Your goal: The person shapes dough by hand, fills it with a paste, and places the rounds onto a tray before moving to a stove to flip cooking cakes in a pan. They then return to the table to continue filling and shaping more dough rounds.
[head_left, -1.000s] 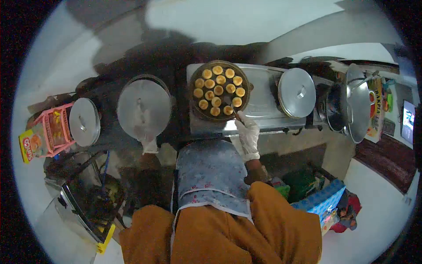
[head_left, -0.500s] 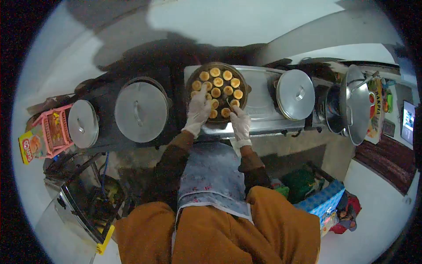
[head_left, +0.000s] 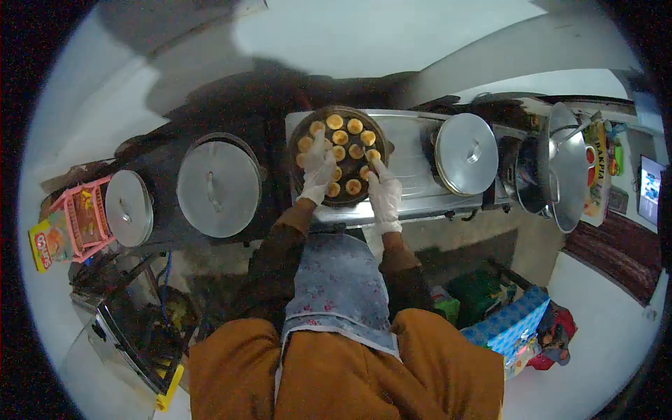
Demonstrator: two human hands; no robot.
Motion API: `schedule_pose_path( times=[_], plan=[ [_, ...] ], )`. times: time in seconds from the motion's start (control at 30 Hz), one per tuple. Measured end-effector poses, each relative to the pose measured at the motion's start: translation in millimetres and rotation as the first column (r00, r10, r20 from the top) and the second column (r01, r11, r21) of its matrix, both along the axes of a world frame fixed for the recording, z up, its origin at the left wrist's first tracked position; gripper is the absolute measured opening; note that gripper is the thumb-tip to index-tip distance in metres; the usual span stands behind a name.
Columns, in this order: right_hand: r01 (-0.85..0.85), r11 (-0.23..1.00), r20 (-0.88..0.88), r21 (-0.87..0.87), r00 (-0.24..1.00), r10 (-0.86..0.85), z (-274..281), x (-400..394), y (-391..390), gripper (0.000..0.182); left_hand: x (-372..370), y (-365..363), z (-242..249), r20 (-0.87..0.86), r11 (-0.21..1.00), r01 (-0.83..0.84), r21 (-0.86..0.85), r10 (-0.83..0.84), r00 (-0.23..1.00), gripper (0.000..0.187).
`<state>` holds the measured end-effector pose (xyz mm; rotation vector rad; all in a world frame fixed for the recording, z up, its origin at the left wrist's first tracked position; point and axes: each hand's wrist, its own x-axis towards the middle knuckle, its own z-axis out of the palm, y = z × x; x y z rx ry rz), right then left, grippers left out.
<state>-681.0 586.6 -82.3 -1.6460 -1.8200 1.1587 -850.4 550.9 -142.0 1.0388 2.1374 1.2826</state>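
A dark round pan (head_left: pixel 383 133) on the metal stove (head_left: pixel 413 164) holds several small round golden-brown cakes (head_left: pixel 354 126). Both of my hands wear pale translucent gloves. My left hand (head_left: pixel 318 171) reaches over the left part of the pan, its fingers close to the cakes there; what its fingertips hold, if anything, is hidden. At the pan's right edge, my right hand (head_left: pixel 383 192) has its fingers drawn together at a cake (head_left: pixel 373 155). Whether it grips that cake is too small to tell.
Lidded pots stand at both sides: a large lid (head_left: pixel 218 189) and a smaller one (head_left: pixel 129 208) left, another (head_left: pixel 467 154) right. A wok (head_left: pixel 568 168) leans farther right. A pink basket (head_left: pixel 84 217) sits far left. Below right lies a blue box (head_left: pixel 514 318).
My right hand has moved up along the pan's right edge, from a lower cake to a higher one. My left hand has shifted slightly. The whole view has moved a little.
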Motion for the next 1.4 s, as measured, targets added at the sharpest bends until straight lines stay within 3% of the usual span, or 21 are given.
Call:
schedule_pose_path(
  times=[0.1,0.23,0.33,0.43,0.5,0.57,0.63,0.7,0.77,0.83,0.87,0.93,1.0,1.07,1.13,1.3,1.37,1.4],
  plan=[
    [-0.02,1.0,0.003,0.023,1.0,0.02,-26.0,-7.6,9.0,0.037,1.7,15.5,-13.7,0.191,0.998,0.045,-0.034,-0.038,0.981,0.06],
    [-0.039,0.999,0.086,-0.024,0.995,0.041,-7.9,-6.7,6.3,0.035,6.3,23.9,-15.3,0.237,0.999,0.018,-0.033,-0.01,0.972,0.034],
    [0.0,0.996,-0.13,-0.092,0.991,-0.012,34.4,4.9,-4.8,0.035,9.5,16.3,-0.9,0.188,0.992,0.048,-0.113,-0.026,0.982,0.035],
    [-0.004,1.0,0.164,0.021,0.986,0.001,-9.8,36.2,-11.7,0.037,21.4,15.4,16.6,0.133,0.992,0.004,-0.13,0.014,0.991,0.034],
    [-0.014,0.997,0.184,0.081,0.983,-0.001,-21.2,34.7,-9.7,0.035,35.1,11.9,19.6,0.14,0.992,0.024,-0.124,-0.007,0.99,0.034],
    [0.002,0.987,0.181,0.16,0.983,-0.032,-23.6,29.9,-15.0,0.035,44.1,4.8,-7.6,0.024,0.988,0.092,-0.125,-0.09,0.996,0.034],
    [0.033,0.997,0.129,0.072,0.991,-0.043,-9.4,28.6,-14.8,0.036,54.5,-5.8,-33.5,-0.078,0.986,0.127,-0.105,-0.135,0.988,0.036],
    [0.057,0.998,0.013,0.002,0.998,-0.057,2.0,28.6,-15.6,0.036,59.6,-9.6,-60.8,-0.323,0.985,0.153,-0.077,-0.17,0.931,0.034],
    [0.069,0.996,-0.16,-0.054,0.984,-0.077,9.1,37.1,-20.8,0.034,55.3,-6.5,-48.4,-0.281,0.984,0.132,-0.117,-0.16,0.946,0.032],
    [0.044,0.999,-0.153,-0.026,0.987,-0.047,-1.6,39.9,-21.6,0.036,43.7,4.6,5.6,0.051,0.969,0.088,-0.231,-0.078,0.996,0.03],
    [0.029,1.0,-0.151,-0.009,0.988,-0.03,-6.7,40.8,-20.0,0.037,41.7,3.7,2.9,0.05,0.98,-0.025,-0.197,0.035,0.998,0.03],
    [-0.124,0.987,0.024,0.106,0.992,0.122,-16.1,32.0,-12.9,0.037,30.4,-3.6,2.3,0.056,0.959,-0.25,-0.132,0.259,0.964,0.03],
    [-0.289,0.939,0.207,0.184,0.946,0.251,-21.0,12.5,-7.3,0.038,18.2,-5.8,11.2,0.043,0.949,-0.29,-0.127,0.297,0.954,0.028],
    [-0.296,0.939,0.215,0.174,0.942,0.257,-23.3,-5.6,-2.3,0.038,7.2,-6.0,13.1,-0.009,0.957,-0.25,-0.146,0.251,0.968,0.025],
    [-0.29,0.944,0.231,0.157,0.94,0.25,-21.7,-23.1,0.4,0.037,5.7,-4.5,2.8,0.065,0.96,-0.253,-0.117,0.261,0.963,0.025],
    [-0.099,0.984,-0.206,-0.151,0.976,0.066,-27.4,-15.5,-6.7,0.036,2.9,-5.8,-9.9,0.119,0.96,-0.238,-0.15,0.256,0.959,0.024],
    [-0.099,0.987,-0.227,-0.124,0.971,0.069,-26.7,-7.9,-8.3,0.037,7.4,-9.2,6.1,0.164,0.942,-0.281,-0.185,0.312,0.936,0.023],
    [-0.132,0.991,-0.134,-0.038,0.983,0.126,-12.1,-10.3,-4.7,0.038,6.6,-9.7,6.3,0.108,0.944,-0.29,-0.16,0.308,0.945,0.025]
  ],
)
